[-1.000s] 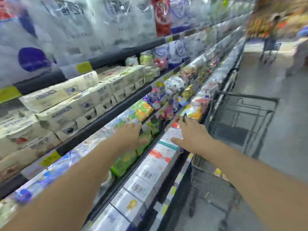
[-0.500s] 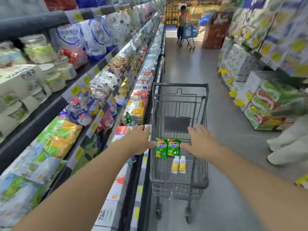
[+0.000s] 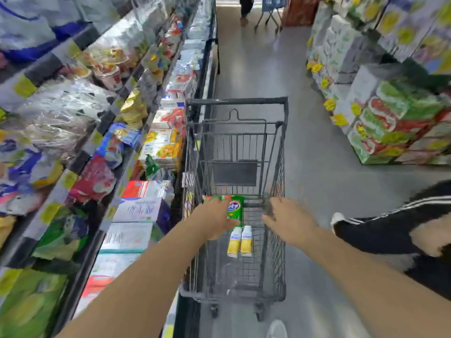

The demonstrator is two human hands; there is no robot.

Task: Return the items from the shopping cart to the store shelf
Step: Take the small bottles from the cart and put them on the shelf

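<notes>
Reaching into the cart (image 3: 234,102), left hand (image 3: 216,219) covers green packet (image 3: 236,209), grip unclear; right hand (image 3: 290,219) spread, empty.

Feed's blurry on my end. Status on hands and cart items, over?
Left hand over green packet in the shopping cart, grip unclear. Right hand open, empty. Two yellow-white bottles untouched. Bystander's leg close right.

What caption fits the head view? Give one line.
Both hands reach into the cart toward green packets and yellow bottles.
</notes>
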